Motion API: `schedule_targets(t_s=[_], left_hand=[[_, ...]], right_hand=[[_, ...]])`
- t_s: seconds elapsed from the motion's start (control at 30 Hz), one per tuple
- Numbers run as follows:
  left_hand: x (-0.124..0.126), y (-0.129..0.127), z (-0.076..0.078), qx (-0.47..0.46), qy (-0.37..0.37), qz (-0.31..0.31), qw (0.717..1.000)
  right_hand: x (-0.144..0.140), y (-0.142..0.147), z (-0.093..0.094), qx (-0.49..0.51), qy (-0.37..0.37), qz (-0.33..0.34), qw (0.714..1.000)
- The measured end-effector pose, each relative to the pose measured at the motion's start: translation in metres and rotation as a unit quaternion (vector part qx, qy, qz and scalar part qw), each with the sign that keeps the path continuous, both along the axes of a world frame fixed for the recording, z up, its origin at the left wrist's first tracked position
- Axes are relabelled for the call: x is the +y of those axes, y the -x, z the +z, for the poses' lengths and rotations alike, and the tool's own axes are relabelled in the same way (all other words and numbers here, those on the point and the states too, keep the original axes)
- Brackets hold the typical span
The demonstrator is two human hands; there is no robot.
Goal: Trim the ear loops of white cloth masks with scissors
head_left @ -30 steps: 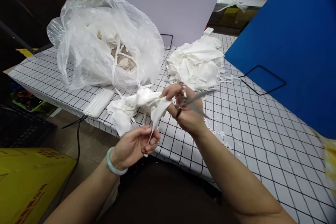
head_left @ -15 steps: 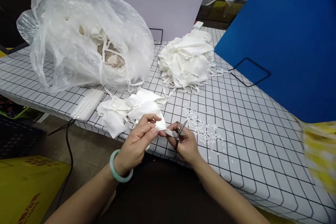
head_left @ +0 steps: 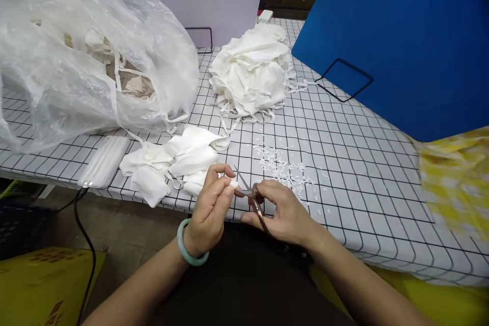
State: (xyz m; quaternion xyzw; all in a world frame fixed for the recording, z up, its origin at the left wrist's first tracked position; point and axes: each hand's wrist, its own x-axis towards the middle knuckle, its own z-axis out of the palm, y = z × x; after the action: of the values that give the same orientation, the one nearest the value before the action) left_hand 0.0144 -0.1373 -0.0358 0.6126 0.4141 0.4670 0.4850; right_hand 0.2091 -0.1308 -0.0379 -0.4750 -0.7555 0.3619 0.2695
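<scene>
A small white cloth piece sits at the near edge of the gridded table, limp and creased; the left hand pinches it with curled fingers; the right hand grips scissors, blades seemingly parted at the cloth.

Plastic bag: cut off by top and left edges. White piece: mostly hidden behind left-hand fingers. Scissors: handles buried in right hand. Yellow checked cloth: blurred, cropped right.
</scene>
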Motion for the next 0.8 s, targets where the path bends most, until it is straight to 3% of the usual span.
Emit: schedule_targets(t_s=[0.37,0.8], left_hand=[[0.004,-0.003,-0.007,0.046,-0.035,-0.031,0.998],[0.004,-0.006,-0.011,0.03,-0.056,-0.045,0.997]], right_hand=[[-0.003,-0.004,-0.002,-0.01,0.018,0.009,1.0],[-0.003,-0.002,-0.005,0.006,0.03,-0.013,0.999]])
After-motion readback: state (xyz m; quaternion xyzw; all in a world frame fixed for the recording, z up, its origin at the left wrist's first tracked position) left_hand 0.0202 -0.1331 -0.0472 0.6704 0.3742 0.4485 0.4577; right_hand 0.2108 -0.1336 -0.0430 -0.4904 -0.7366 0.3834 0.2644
